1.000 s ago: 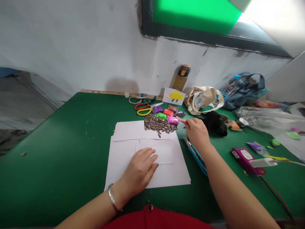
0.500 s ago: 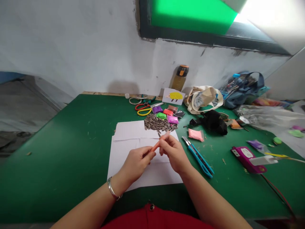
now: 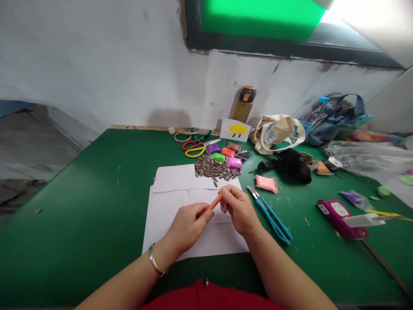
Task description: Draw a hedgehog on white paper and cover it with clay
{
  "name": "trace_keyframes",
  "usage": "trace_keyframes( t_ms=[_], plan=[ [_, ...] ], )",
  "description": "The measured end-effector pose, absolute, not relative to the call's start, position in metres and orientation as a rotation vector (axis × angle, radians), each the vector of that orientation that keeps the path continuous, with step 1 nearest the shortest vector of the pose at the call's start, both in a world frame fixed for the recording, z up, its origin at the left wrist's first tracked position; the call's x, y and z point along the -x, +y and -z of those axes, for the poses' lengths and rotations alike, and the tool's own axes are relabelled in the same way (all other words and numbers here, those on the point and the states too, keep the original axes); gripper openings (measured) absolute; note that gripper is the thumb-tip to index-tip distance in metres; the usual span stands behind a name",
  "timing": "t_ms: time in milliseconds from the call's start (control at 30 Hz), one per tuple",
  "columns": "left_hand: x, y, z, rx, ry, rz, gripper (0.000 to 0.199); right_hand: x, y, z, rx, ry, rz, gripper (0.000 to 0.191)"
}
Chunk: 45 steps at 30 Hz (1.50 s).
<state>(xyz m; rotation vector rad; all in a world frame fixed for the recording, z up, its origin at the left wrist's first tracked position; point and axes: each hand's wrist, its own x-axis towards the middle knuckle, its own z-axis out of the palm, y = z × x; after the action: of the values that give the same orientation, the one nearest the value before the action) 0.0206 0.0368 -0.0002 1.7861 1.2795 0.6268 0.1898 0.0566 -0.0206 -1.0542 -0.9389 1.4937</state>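
Observation:
A slim orange pen-like stick slants between my two hands above the white paper sheets. My left hand grips its lower end between thumb and fingers. At the upper end, my right hand pinches the tip, which the fingers hide. Just beyond the hands lies a pile of striped sunflower seeds on the paper's far edge. Small packets of coloured clay rest on and behind the seeds, among them a green packet and a pink-violet packet.
Right of the paper lie a blue utility knife, blade showing, and a salmon clay packet. Scissors, a hedgehog picture card and a bottle stand or lie behind. A purple glue gun-like device is farther right.
Both hands have come slightly nearer to me with the stick. The right fingers now cover its upper end, where a pale tip showed before. The view has shifted a little.

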Motion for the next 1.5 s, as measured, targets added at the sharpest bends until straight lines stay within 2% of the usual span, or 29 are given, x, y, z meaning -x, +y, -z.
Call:
trace_keyframes(
  t_ms=[233, 333, 400, 500, 600, 667, 800, 933, 1100, 1400, 1500],
  plan=[
    [-0.019, 0.029, 0.001, -1.73, 1.28, -0.615, 0.035, -0.186, 0.05, 0.021, 1.035, -1.091, -1.731, 0.029],
    [-0.007, 0.031, -0.006, -1.825, 1.34, -0.711, 0.032, -0.188, 0.049, 0.018, 0.939, -0.971, -1.766, 0.03],
    [0.0, 0.036, -0.012, -1.833, 1.448, -0.869, 0.04, -0.19, 0.049, 0.015, 0.905, -0.963, -1.818, 0.028],
    [0.005, 0.045, -0.021, -1.863, 1.321, -0.867, 0.051, -0.193, 0.047, 0.014, 0.918, -1.133, -1.955, 0.026],
    [0.004, 0.049, -0.025, -1.879, 1.21, -0.722, 0.026, -0.196, 0.046, 0.016, 0.92, -1.255, -2.07, 0.028],
    [0.002, 0.048, -0.024, -1.852, 1.2, -0.667, 0.019, -0.2, 0.048, 0.019, 0.897, -1.182, -2.112, 0.032],
    [0.001, 0.047, -0.023, -1.605, 1.307, -0.779, 0.024, -0.206, 0.053, 0.022, 0.77, -0.804, -2.056, 0.031],
    [-0.007, 0.047, -0.02, -1.371, 1.319, -0.864, 0.031, -0.199, 0.053, 0.023, 0.608, -0.79, -1.972, 0.041],
    [-0.018, 0.043, -0.014, -1.399, 1.273, -0.77, 0.037, -0.19, 0.052, 0.027, 0.699, -0.843, -1.866, 0.02],
    [-0.032, 0.044, -0.02, -1.471, 1.412, -0.798, 0.047, -0.181, 0.053, 0.021, 0.739, -0.766, -1.682, 0.019],
    [-0.024, 0.043, -0.022, -1.4, 1.433, -0.841, 0.043, -0.197, 0.061, 0.019, 0.756, -0.711, -1.65, 0.017]
  ],
)
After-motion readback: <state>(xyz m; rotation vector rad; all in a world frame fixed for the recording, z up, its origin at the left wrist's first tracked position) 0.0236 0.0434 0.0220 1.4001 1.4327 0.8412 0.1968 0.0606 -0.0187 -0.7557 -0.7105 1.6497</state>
